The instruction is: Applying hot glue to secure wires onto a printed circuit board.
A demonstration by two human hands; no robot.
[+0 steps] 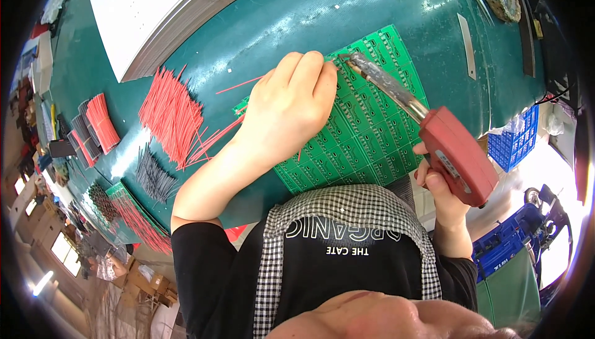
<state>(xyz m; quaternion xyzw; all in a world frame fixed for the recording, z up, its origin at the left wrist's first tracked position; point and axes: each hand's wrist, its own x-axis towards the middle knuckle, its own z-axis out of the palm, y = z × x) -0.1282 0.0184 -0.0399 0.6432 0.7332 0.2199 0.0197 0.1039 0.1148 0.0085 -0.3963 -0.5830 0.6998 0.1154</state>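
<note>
board (365, 131): partly hidden behind left hand (290, 97); white stack (145, 10): cut off above

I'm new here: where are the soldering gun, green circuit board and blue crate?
Soldering gun (460, 145): head view, red body.
Green circuit board (357, 122): head view, near middle.
Blue crate (513, 145): head view, openwork side.

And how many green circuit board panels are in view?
2: a large panel under the left hand and soldering gun; a second panel lower left, under red wires. Others stacked beneath would be hidden.

Black short-sleeved T-shirt (347, 277), pale lettering (348, 251) across its front — black-and-white checked apron (347, 202), both hands (286, 101) bare
</note>
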